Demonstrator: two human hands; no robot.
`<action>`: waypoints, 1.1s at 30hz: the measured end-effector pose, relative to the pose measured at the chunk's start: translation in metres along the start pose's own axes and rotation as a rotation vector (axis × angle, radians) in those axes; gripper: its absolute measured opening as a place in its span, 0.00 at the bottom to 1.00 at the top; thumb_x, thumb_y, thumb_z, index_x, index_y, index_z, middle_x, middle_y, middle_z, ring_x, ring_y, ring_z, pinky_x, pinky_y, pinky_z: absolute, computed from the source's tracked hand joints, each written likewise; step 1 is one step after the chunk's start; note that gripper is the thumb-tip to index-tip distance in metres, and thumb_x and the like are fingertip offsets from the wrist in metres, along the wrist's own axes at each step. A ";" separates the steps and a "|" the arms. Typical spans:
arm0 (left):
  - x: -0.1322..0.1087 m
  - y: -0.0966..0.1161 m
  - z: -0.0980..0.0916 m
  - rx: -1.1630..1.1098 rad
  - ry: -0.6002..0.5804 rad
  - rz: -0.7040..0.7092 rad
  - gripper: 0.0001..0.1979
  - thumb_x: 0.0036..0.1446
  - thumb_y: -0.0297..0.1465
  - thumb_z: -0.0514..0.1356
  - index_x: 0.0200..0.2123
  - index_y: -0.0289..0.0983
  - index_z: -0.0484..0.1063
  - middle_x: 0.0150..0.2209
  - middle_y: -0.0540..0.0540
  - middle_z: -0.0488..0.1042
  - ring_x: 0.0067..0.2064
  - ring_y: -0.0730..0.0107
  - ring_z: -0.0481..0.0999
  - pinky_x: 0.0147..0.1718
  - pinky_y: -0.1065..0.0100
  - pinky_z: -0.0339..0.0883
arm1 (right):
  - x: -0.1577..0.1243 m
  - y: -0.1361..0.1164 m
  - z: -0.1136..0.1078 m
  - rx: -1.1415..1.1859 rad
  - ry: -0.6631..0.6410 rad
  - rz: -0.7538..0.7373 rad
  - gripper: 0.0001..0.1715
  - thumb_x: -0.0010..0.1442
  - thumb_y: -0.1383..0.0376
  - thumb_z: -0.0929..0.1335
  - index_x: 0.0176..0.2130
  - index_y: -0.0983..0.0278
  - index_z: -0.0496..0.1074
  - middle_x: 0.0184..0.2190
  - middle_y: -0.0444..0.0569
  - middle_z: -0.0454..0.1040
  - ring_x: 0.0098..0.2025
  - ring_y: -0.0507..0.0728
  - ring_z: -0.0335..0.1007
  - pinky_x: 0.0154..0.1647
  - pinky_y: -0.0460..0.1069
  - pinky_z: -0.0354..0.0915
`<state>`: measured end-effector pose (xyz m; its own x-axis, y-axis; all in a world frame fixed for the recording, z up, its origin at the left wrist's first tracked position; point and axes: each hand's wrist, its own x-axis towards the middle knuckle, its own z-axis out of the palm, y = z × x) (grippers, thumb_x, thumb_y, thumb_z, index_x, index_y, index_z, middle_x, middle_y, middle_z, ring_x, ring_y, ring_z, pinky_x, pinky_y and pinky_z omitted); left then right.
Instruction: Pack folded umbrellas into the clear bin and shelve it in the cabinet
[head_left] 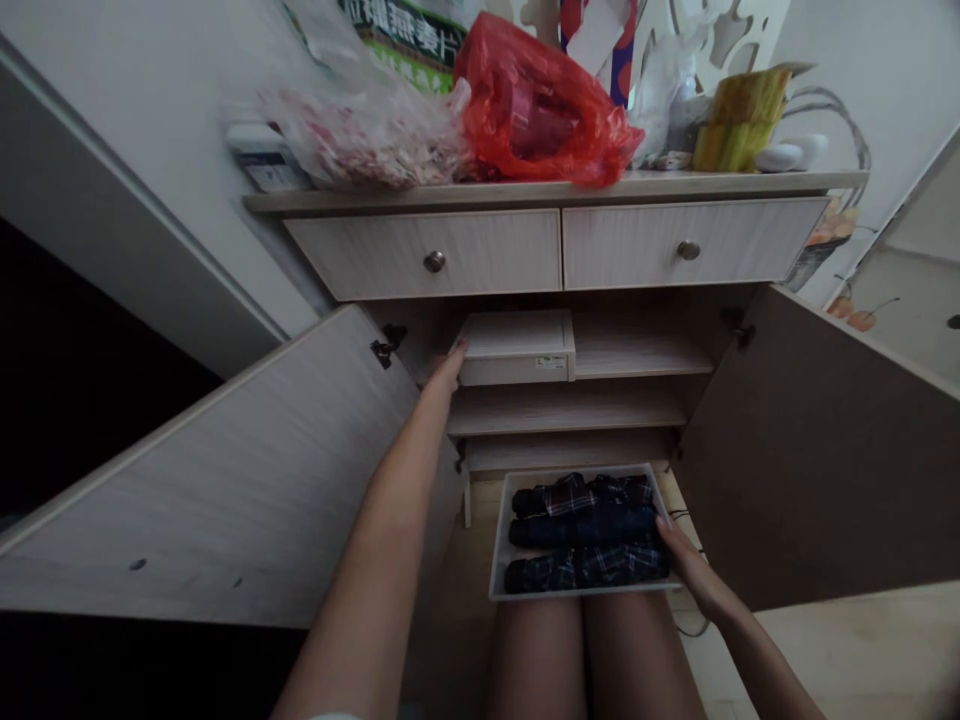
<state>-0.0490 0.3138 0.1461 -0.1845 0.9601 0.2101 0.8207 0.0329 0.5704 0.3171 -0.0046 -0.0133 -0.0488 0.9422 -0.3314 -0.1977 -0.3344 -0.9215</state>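
Note:
My left hand (451,366) lies along the left side of a white box (517,340) on the cabinet's upper shelf. Its fingers look stretched out against the box, though partly hidden. A shallow, translucent plastic tray (498,560) rests on my thighs. In it lie three dark plaid rolls (600,527) side by side, with black ends at the left, like folded umbrellas. My right hand (686,555) grips the tray's right rim, thumb over the edge; the other fingers are mostly hidden.
The cabinet's left door (247,480) and right door (817,460) stand wide open at both sides. Above are two closed drawers (480,255). The cabinet top carries a red plastic bag (547,110), other bags and a yellow container (739,120). Lower shelves (570,408) show behind the tray.

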 end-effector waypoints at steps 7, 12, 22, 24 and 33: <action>-0.038 -0.007 -0.016 -1.061 -0.107 -0.686 0.20 0.58 0.40 0.61 0.53 0.42 0.70 0.43 0.41 0.74 0.42 0.62 0.76 0.38 0.62 0.76 | -0.006 -0.001 0.004 0.229 0.097 0.034 0.38 0.45 0.38 0.74 0.47 0.59 0.79 0.52 0.52 0.77 0.63 0.70 0.64 0.64 0.63 0.59; -0.092 -0.042 -0.046 -1.177 -0.143 -0.621 0.17 0.62 0.38 0.56 0.51 0.40 0.71 0.38 0.42 0.75 0.38 0.62 0.77 0.33 0.65 0.77 | -0.028 -0.009 -0.033 0.334 0.225 0.047 0.28 0.49 0.44 0.74 0.40 0.61 0.80 0.42 0.52 0.82 0.52 0.70 0.75 0.54 0.61 0.70; -0.228 -0.078 -0.070 -1.227 -0.081 -0.553 0.23 0.61 0.38 0.53 0.59 0.40 0.67 0.52 0.38 0.75 0.48 0.54 0.78 0.44 0.48 0.77 | -0.025 -0.077 -0.035 0.469 0.629 -0.323 0.21 0.51 0.51 0.73 0.41 0.61 0.76 0.41 0.49 0.81 0.45 0.64 0.78 0.45 0.58 0.76; -0.242 -0.077 -0.065 -1.235 -0.073 -0.546 0.22 0.61 0.38 0.53 0.58 0.40 0.68 0.53 0.38 0.75 0.49 0.53 0.77 0.44 0.48 0.77 | -0.018 -0.080 -0.027 0.434 0.720 -0.420 0.23 0.50 0.51 0.73 0.42 0.61 0.76 0.41 0.47 0.81 0.46 0.62 0.77 0.47 0.56 0.75; -0.257 -0.067 -0.055 -1.222 0.022 -0.509 0.20 0.61 0.38 0.53 0.54 0.41 0.72 0.57 0.40 0.73 0.56 0.52 0.73 0.41 0.54 0.79 | -0.026 -0.081 -0.019 0.291 0.536 -0.460 0.28 0.46 0.45 0.74 0.40 0.60 0.78 0.39 0.46 0.81 0.47 0.61 0.76 0.46 0.53 0.74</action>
<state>-0.0859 0.0492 0.0976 -0.3429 0.9100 -0.2331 -0.3524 0.1054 0.9299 0.3528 -0.0023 0.0663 0.5682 0.8215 -0.0489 -0.3365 0.1777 -0.9248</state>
